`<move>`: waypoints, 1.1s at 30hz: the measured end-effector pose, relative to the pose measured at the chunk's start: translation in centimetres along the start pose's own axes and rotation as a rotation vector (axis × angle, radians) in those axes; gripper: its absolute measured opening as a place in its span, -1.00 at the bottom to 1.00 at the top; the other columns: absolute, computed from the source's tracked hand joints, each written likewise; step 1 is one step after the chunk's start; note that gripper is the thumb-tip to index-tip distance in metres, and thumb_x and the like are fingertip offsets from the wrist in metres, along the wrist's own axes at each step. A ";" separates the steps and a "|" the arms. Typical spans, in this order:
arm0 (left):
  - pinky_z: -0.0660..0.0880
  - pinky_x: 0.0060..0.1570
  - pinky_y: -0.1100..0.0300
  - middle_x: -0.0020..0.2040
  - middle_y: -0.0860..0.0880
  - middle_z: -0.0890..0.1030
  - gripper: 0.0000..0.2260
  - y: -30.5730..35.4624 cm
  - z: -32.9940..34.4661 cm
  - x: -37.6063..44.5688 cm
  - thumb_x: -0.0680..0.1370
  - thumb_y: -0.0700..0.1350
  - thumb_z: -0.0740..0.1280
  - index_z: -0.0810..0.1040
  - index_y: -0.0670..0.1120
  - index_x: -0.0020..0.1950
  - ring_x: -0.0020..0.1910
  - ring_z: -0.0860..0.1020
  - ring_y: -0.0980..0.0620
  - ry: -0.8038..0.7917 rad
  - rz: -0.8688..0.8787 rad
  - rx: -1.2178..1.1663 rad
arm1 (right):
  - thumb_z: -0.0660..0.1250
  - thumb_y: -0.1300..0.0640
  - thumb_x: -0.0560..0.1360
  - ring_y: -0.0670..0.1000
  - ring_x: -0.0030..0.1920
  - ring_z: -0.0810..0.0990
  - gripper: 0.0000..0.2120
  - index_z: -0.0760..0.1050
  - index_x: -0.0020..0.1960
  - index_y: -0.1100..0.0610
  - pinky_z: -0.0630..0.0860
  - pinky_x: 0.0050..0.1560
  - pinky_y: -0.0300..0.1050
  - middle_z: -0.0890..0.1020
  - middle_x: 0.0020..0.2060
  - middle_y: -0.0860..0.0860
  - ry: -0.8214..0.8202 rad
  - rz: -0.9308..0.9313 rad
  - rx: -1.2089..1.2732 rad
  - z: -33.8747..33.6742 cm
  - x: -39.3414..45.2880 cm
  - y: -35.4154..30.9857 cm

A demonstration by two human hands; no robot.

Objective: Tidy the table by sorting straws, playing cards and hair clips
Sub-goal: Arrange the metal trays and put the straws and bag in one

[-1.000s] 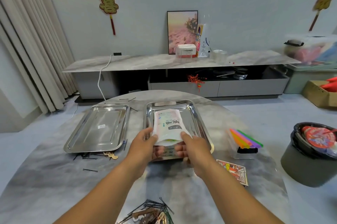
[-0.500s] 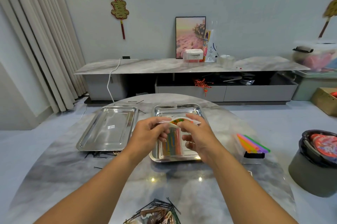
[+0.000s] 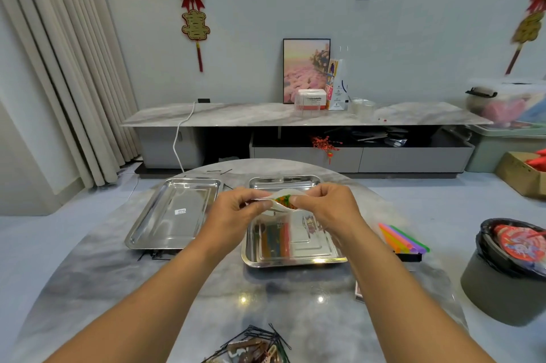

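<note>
My left hand (image 3: 236, 209) and my right hand (image 3: 325, 206) pinch the mouth of a white plastic bag (image 3: 280, 201), holding it above the right steel tray (image 3: 295, 259). Orange and green straw ends show in the bag's opening; the bag hangs down and its colours mirror in the tray. Loose coloured straws (image 3: 403, 238) lie on a black-edged clear box at the right. A pile of hair clips (image 3: 254, 345) sits at the near edge. A playing card (image 3: 358, 291) peeks out by my right forearm.
An empty left steel tray (image 3: 174, 215) lies beside the right one, with black hairpins (image 3: 153, 256) scattered at its near rim. A grey bin (image 3: 508, 271) with a black liner stands on the floor at the right. A low marble cabinet runs along the wall.
Both hands have lifted the bag from lying over the tray and turned its mouth upward. The head camera tilted up a little.
</note>
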State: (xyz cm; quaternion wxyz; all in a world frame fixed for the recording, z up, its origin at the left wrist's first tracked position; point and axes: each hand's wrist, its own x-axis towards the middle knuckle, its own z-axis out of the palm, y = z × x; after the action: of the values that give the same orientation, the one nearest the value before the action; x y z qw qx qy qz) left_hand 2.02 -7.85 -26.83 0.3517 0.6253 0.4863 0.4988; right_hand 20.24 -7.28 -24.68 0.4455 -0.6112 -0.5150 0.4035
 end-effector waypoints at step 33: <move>0.47 -0.14 0.35 -0.18 0.06 0.60 -0.94 0.6 0.6 1.0 0.55 -0.21 0.37 0.60 -0.06 -0.09 -0.16 0.55 0.17 0.111 0.257 0.171 | 0.40 0.02 0.50 -0.16 -0.23 0.43 -0.92 0.59 -0.16 -0.02 0.31 -0.27 -0.31 0.48 -0.25 -0.20 0.115 -0.790 -0.590 1.0 0.0 -0.3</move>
State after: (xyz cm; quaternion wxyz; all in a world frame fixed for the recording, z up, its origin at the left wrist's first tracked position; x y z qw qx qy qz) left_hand 2.82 -7.01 -26.12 0.2032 0.6814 0.4616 0.5305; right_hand 19.16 -7.13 -24.67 0.4001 -0.4905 -0.7741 0.0064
